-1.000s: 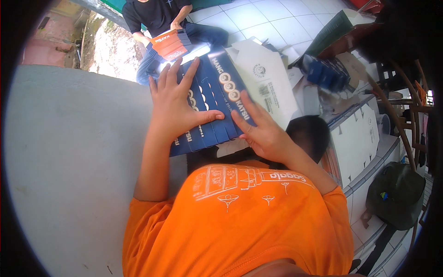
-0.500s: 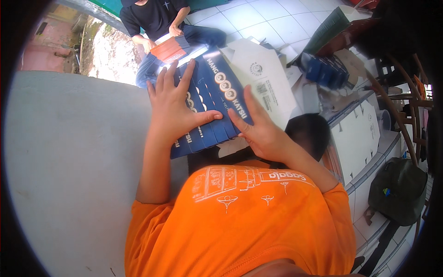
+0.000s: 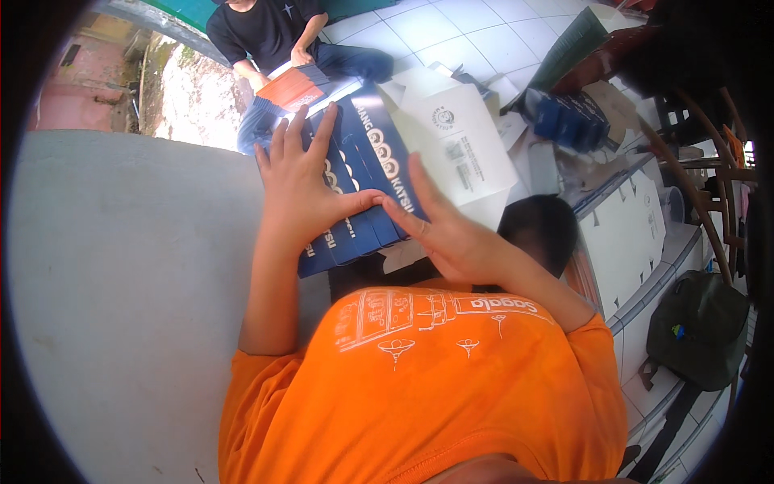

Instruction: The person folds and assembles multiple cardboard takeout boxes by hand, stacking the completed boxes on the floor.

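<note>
A dark blue flat cardboard carton (image 3: pixel 367 173) with white print lies in front of me, its white inner flap (image 3: pixel 459 145) spread to the right. My left hand (image 3: pixel 302 181) rests flat on the carton's left part, fingers spread and thumb pointing right. My right hand (image 3: pixel 447 234) presses its open palm against the carton's lower right edge, fingertips touching the left thumb. Neither hand grips anything. My orange shirt (image 3: pixel 435 379) fills the lower picture.
A grey wall surface (image 3: pixel 121 298) runs along my left. Another person in a black top (image 3: pixel 270 28) sits across on the white tiled floor with an orange and blue carton (image 3: pixel 294 85). More blue cartons (image 3: pixel 568 121) and a green bag (image 3: pixel 697 327) lie to the right.
Both hands stay pressed on the blue carton. The carton has shifted slightly and its white flap has spread further to the right.
</note>
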Action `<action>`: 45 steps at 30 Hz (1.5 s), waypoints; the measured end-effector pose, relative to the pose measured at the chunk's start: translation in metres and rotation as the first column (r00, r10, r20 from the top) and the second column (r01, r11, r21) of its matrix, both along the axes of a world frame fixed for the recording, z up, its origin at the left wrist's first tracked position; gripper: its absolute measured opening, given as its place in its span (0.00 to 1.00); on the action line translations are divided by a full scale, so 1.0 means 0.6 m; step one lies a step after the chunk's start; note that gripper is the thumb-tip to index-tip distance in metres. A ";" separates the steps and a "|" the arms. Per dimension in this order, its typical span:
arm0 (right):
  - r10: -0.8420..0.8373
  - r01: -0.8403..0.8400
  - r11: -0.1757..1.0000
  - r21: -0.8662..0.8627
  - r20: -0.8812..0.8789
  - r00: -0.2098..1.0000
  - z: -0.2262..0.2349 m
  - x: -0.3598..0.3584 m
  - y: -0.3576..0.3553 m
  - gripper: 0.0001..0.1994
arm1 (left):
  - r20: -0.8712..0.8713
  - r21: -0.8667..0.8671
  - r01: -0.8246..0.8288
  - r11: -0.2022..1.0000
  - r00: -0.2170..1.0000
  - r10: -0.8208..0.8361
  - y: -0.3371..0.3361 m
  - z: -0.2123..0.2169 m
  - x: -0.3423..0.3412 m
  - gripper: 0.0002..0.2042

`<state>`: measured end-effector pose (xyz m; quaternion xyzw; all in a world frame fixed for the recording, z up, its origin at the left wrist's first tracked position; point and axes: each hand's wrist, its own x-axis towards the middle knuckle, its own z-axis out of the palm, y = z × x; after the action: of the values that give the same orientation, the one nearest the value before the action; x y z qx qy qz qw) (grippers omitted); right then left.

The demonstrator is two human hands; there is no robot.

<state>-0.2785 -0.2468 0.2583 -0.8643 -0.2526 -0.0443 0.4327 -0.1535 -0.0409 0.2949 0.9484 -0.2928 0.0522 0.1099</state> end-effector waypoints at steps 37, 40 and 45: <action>-0.117 0.240 0.814 0.529 -0.255 0.960 -0.205 0.218 0.071 0.39 | -0.019 0.043 0.050 0.998 0.999 -0.049 0.000 0.016 -0.016 0.60; 0.028 0.254 0.800 0.544 -0.456 0.890 -0.138 0.197 0.025 0.36 | -0.060 0.008 0.028 1.000 0.998 -0.028 0.010 0.011 -0.013 0.61; -0.592 0.614 0.780 0.120 -0.173 0.787 -0.109 0.130 -0.089 0.29 | -0.036 -0.074 0.046 0.996 0.998 -0.049 0.021 0.003 -0.012 0.58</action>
<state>-0.2005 -0.3002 0.1927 -0.8605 0.0700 -0.1475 0.4825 -0.1608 -0.0285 0.2968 0.9373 -0.3112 0.0421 0.1510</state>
